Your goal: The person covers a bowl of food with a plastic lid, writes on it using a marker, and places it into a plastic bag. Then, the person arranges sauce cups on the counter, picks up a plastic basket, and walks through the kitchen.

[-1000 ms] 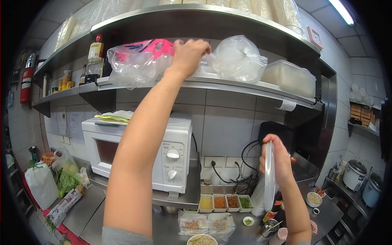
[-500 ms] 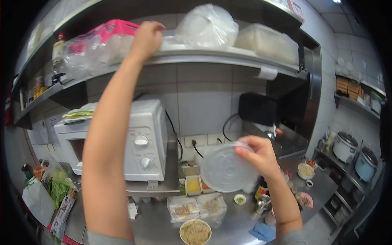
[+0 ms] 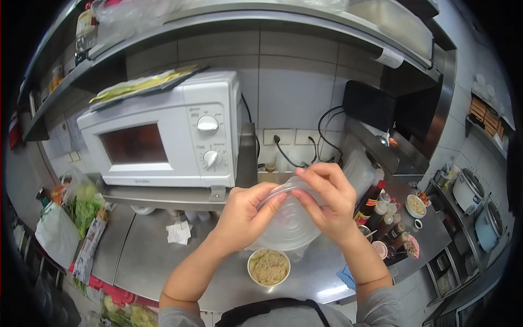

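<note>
A round, clear plastic lid (image 3: 289, 226) is held tilted in front of me, above the steel counter. My left hand (image 3: 245, 215) pinches its upper left edge between thumb and fingers. On the opposite side, my right hand (image 3: 331, 201) grips the rim, thumb bent inward toward the left thumb. Whether it is one lid or two stacked together I cannot tell. Just below and nearer to me stands a round white bowl (image 3: 249, 268) filled with a pale brown, rice-like food (image 3: 269, 267). Behind the lid, most of the bagged food and the small containers are hidden.
A white microwave (image 3: 171, 177) stands on a raised shelf at the left, below a long overhead shelf (image 3: 218, 23). Sauce bottles (image 3: 388, 220) crowd the right side. White paper slips (image 3: 178, 232) and a blue cloth (image 3: 346, 277) lie on the counter (image 3: 158, 261).
My left hand has come down from the overhead shelf to the lid. My right hand has drawn the lid closer to the left hand, and the view has tipped downward.
</note>
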A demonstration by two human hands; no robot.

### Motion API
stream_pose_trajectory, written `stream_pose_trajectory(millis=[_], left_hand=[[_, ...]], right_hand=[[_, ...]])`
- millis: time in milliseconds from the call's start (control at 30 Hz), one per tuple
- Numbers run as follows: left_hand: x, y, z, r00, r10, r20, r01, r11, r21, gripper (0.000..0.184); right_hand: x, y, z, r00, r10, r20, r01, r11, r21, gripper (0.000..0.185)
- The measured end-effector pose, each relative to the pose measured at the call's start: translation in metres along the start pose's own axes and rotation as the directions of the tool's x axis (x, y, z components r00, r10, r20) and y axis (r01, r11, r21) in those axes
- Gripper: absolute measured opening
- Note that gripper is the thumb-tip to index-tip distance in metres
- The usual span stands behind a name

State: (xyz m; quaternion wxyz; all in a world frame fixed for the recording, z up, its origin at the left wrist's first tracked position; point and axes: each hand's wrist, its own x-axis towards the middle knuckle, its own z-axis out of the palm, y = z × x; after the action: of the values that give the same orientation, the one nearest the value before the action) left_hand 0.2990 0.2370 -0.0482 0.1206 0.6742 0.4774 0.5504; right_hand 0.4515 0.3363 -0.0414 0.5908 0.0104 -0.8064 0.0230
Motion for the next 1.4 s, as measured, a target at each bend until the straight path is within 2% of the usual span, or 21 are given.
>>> stream_pose_trajectory(millis=[200,500,600,700,733,800,900,933,1000,1033,1133,1200,1267,1367,1400], left_hand=[[-0.02,-0.006,0.005,0.994,0.056,-0.092,-0.054,0.998,0.021,0.015],[-0.027,-0.012,0.005,0.997,0.006,-0.082,-0.009,0.999,-0.039,0.015],[-0.026,-0.013,0.006,0.997,0.004,-0.075,-0.008,0.999,-0.047,0.015],[-0.026,-0.013,0.005,0.998,-0.009,-0.062,0.005,0.998,-0.069,0.015],[-0.025,-0.013,0.005,0.998,-0.015,-0.058,0.011,0.997,-0.077,0.015],[-0.025,-0.02,0.007,0.995,0.077,-0.061,-0.08,0.996,-0.048,0.016],[-0.027,-0.028,0.011,0.99,0.141,-0.022,-0.142,0.989,-0.03,0.017],[-0.03,-0.03,0.012,0.989,0.146,-0.008,-0.146,0.989,-0.024,0.018],[-0.04,-0.038,0.018,0.997,-0.048,0.054,0.067,0.902,-0.426,0.018],[-0.046,-0.043,0.019,0.986,-0.132,0.098,0.164,0.783,-0.6,0.018],[-0.068,-0.066,0.015,0.94,-0.229,0.254,0.34,0.719,-0.606,0.019],[-0.087,-0.084,0.017,0.898,-0.303,0.318,0.437,0.683,-0.585,0.019],[-0.108,-0.098,0.021,0.819,-0.401,0.412,0.574,0.58,-0.578,0.018],[-0.13,-0.103,0.02,0.626,-0.595,0.504,0.767,0.353,-0.536,0.016],[-0.14,-0.108,0.026,0.711,-0.569,0.414,0.693,0.462,-0.554,0.016]], right_hand=[[-0.026,-0.011,0.022,0.997,0.043,-0.068,-0.046,0.998,-0.039,0.037],[-0.042,-0.004,0.03,0.989,-0.116,-0.092,0.107,0.989,-0.098,0.05],[-0.045,-0.001,0.029,0.989,-0.13,-0.071,0.122,0.986,-0.113,0.05],[-0.046,-0.001,0.028,0.988,-0.134,-0.08,0.125,0.987,-0.101,0.041],[-0.043,-0.004,0.026,0.998,-0.027,-0.055,0.025,0.999,-0.033,0.037],[-0.032,-0.015,0.017,0.983,0.18,0.018,-0.181,0.979,0.095,0.027],[-0.03,-0.012,0.014,0.927,0.352,0.13,-0.375,0.881,0.288,0.014],[-0.03,-0.012,0.014,0.942,0.302,0.147,-0.328,0.918,0.221,0.014],[-0.035,-0.012,0.017,0.96,0.191,0.202,-0.217,0.97,0.112,0.013],[-0.043,-0.009,0.023,0.978,0.053,0.204,-0.069,0.995,0.073,0.017],[-0.064,-0.014,0.032,0.946,-0.112,0.303,0.108,0.994,0.03,0.021],[-0.086,-0.013,0.038,0.924,-0.11,0.365,0.092,0.993,0.067,0.022],[-0.102,-0.017,0.042,0.898,-0.11,0.426,0.075,0.992,0.098,0.023],[-0.123,-0.024,0.052,0.859,-0.158,0.487,0.082,0.981,0.174,0.023],[-0.13,-0.027,0.056,0.847,-0.162,0.507,0.075,0.979,0.188,0.023]])
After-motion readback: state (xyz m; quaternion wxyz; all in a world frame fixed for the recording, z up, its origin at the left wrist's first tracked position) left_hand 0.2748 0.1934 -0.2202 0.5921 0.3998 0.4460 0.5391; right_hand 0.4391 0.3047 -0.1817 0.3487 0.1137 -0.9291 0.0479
